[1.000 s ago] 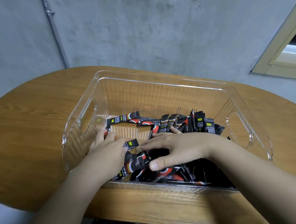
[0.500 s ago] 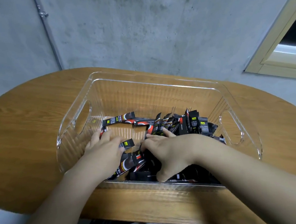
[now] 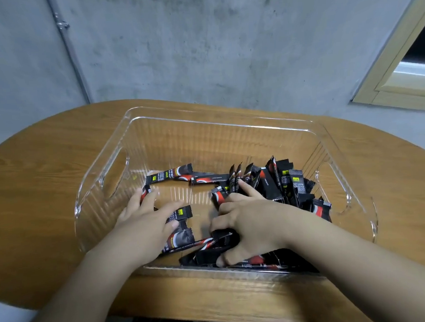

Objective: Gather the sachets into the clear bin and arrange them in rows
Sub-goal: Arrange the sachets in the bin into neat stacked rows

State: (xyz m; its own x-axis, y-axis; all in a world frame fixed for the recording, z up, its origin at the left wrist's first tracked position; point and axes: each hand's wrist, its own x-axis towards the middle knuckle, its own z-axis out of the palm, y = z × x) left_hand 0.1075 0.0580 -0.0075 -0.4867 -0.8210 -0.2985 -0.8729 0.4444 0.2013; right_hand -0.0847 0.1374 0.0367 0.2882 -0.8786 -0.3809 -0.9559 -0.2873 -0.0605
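- Sachets (image 3: 287, 184), black with red and white print, are all lying inside the clear bin (image 3: 219, 125); none is showing on the bare wood outside it
- desk (image 3: 32, 186), an oval of brown wood grain, is carrying the bin near its front edge; a grey concrete wall (image 3: 198, 41) is rising behind it, with a pale window frame (image 3: 396, 72) at the right
- bin is sitting upright with a cut-out handle in each end wall; its left half is showing mostly bare floor, its right half is holding the crowd of packets
- right hand (image 3: 251, 223) is reaching into the near right part of the bin; its fingers are curling round a loose bunch of sachets, while the forefinger is pointing out and touching the packets standing on edge at the back right
- left hand (image 3: 148, 223) is lying palm down in the near left part; its fingers are spreading nearly flat, pressing on a few sachets beneath
- two or three sachets are lying flat in a line along the far wall
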